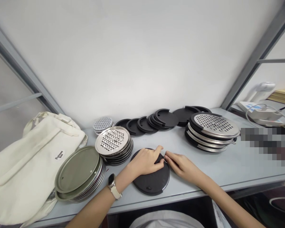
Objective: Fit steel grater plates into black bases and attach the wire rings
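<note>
A black round grater holder (pixel 152 183) lies on the grey shelf in front of me, a small hole near its front edge. My left hand (pixel 146 161) rests across its upper part, index finger raised, thumb and other fingers closed on its right edge. Right at that edge, my right hand (pixel 178 163) pinches a small metal ring (pixel 165 158); the fingertips partly hide it. Just left of the holder stands a stack of round metal grater plates (pixel 114 141). Farther left, olive-green round plates (pixel 78 171) are piled up.
Several black round holders (pixel 146 125) lie overlapping along the wall. Finished-looking grater discs in black holders (pixel 213 126) are stacked at right. Small grater plates (pixel 103 124) sit at the back left. A cream cloth bag (pixel 33 164) covers the shelf's left end.
</note>
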The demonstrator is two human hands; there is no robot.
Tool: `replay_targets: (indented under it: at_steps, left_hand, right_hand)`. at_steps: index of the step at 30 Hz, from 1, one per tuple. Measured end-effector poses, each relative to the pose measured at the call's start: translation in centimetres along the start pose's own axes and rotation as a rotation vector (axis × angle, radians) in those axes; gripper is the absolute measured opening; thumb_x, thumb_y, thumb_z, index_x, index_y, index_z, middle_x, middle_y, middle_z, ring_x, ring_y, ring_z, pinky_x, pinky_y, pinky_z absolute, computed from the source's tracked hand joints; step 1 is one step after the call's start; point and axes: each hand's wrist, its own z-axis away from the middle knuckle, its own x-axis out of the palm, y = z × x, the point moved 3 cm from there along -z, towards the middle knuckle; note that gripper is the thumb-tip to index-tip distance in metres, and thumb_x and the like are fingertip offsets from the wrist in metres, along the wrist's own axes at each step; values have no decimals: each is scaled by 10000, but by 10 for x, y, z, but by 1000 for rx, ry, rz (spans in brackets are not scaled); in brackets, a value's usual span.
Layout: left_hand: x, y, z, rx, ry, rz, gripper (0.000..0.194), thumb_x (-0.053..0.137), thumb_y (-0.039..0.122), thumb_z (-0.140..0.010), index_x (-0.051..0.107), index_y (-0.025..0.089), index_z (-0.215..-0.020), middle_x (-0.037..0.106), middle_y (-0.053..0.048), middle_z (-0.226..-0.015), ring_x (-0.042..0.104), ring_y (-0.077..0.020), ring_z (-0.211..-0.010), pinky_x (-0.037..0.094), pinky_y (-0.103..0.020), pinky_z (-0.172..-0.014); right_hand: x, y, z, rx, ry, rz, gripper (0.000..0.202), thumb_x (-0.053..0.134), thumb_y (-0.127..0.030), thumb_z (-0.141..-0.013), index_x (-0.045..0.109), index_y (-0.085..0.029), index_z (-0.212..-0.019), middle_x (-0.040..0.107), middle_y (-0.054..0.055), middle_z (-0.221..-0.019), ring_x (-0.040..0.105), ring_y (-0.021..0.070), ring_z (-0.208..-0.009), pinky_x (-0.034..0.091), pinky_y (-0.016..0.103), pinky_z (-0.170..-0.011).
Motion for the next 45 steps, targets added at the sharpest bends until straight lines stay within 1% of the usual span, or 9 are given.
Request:
replay_targets:
  at_steps: [5, 11, 14, 18, 26, 32, 36, 41, 45]
  left_hand:
    - [-1, -1, 0, 11, 4, 10, 308, 445, 339, -891, 418, 177, -1151, 673, -37, -750, 674, -253, -701, 460, -299, -599]
    - [-3, 0, 0, 30, 0, -17, 157, 451, 329, -895, 447, 201, -986, 661, -17, -753, 660, -228, -682, 423, -278, -574]
    - [-4, 1, 0, 30, -2, -26, 137, 455, 332, -895, 454, 205, -945, 656, -9, -745, 655, -220, -674, 410, -274, -566]
    - [-4, 0, 0, 33, 6, -16, 140, 459, 335, -897, 477, 208, -953, 664, -6, -772, 657, -216, -699, 417, -272, -582]
    - [0, -1, 0, 19, 14, 34, 192, 459, 336, -898, 539, 198, -1003, 689, -33, -847, 666, -234, -755, 459, -298, -642]
    - [-2, -1, 0, 18, 11, 69, 228, 465, 328, -897, 557, 198, -1059, 698, -43, -875, 672, -238, -775, 474, -306, -668]
    - [-2, -1, 1, 10, 6, 76, 235, 467, 331, -897, 561, 199, -1067, 699, -42, -885, 671, -233, -778, 476, -302, -674]
    - [-3, 0, 0, 21, 5, 76, 224, 463, 321, -901, 555, 201, -1067, 698, -37, -889, 669, -228, -784, 473, -302, -684]
    - [-3, 1, 0, 25, 9, 63, 213, 454, 321, -909, 541, 200, -1060, 694, -36, -876, 668, -223, -771, 468, -299, -679]
  right_hand:
    - [0, -2, 0, -31, -39, 26, 248, 315, -278, -983, 473, -199, -810, 562, 4, -715, 490, 133, -607, 339, 241, -607]
    - [-1, -3, 0, -36, -33, 35, 250, 331, -284, -975, 482, -189, -800, 560, 8, -704, 468, 127, -590, 328, 240, -592]
    - [-1, -4, 0, -39, -35, 43, 257, 333, -285, -973, 483, -187, -788, 550, 7, -688, 456, 125, -579, 322, 241, -584]
    - [0, -4, 0, -35, -31, 37, 278, 340, -294, -971, 465, -187, -746, 522, -6, -645, 424, 115, -545, 305, 239, -556]
    - [-3, -4, 0, -27, 25, 22, 270, 353, -275, -962, 447, -195, -722, 485, -27, -615, 408, 108, -531, 303, 232, -538]
    - [-2, -3, 2, -37, 4, 31, 270, 352, -288, -970, 489, -192, -758, 524, -15, -634, 431, 113, -540, 324, 237, -550]
    - [-1, -2, 1, -36, -2, 49, 273, 353, -293, -969, 480, -194, -749, 518, -17, -627, 432, 114, -536, 325, 236, -546]
    - [-3, -5, 0, -39, 11, 24, 189, 362, -267, -960, 468, -202, -818, 546, -10, -676, 463, 120, -558, 337, 237, -556]
    - [-4, -7, 1, -32, 13, 15, 166, 334, -244, -963, 459, -205, -861, 559, -3, -693, 484, 127, -565, 356, 245, -575]
